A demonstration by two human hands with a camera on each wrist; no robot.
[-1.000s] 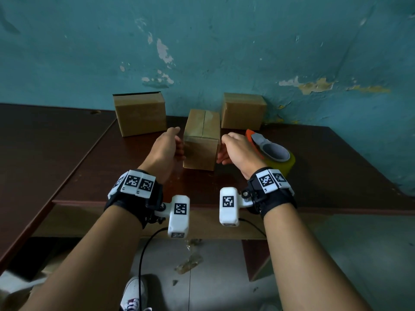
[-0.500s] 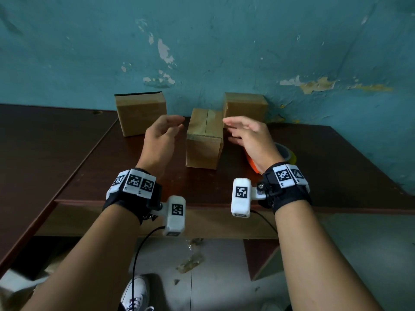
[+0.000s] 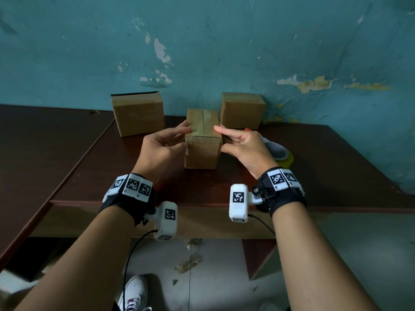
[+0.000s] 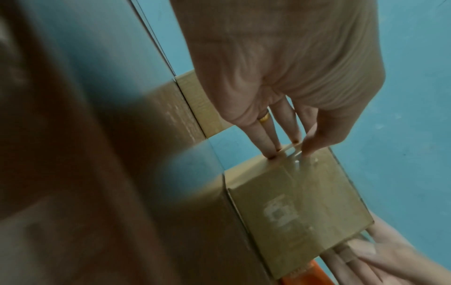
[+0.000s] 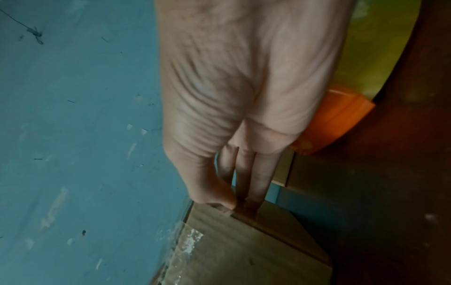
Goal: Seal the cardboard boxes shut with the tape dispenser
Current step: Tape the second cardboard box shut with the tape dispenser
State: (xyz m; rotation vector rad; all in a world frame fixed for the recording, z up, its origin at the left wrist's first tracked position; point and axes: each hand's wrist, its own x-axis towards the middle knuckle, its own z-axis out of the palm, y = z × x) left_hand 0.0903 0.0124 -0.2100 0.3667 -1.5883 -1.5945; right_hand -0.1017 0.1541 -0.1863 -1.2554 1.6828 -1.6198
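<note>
Three brown cardboard boxes stand on the dark wooden table (image 3: 325,167). The middle box (image 3: 202,151) has closed top flaps with a seam running front to back. My left hand (image 3: 183,135) pinches its top left edge, thumb on top and fingers (image 4: 268,146) on the side. Likewise my right hand (image 3: 221,139) pinches the top right edge; the right wrist view shows its thumb and fingers (image 5: 249,192) meeting on the cardboard. Shiny clear tape (image 4: 297,160) shows on the box. The tape dispenser (image 3: 278,151), orange and grey with a yellowish roll, lies behind my right hand, partly hidden.
A larger box (image 3: 139,114) stands at the back left and another box (image 3: 242,110) at the back right, against the teal wall. A second dark table (image 3: 45,142) adjoins on the left. Below the table's front edge is bare floor with a white shoe (image 3: 134,290).
A second ago both hands held the middle box's sides. They then lifted open above it, and now they have come back down onto its top edges.
</note>
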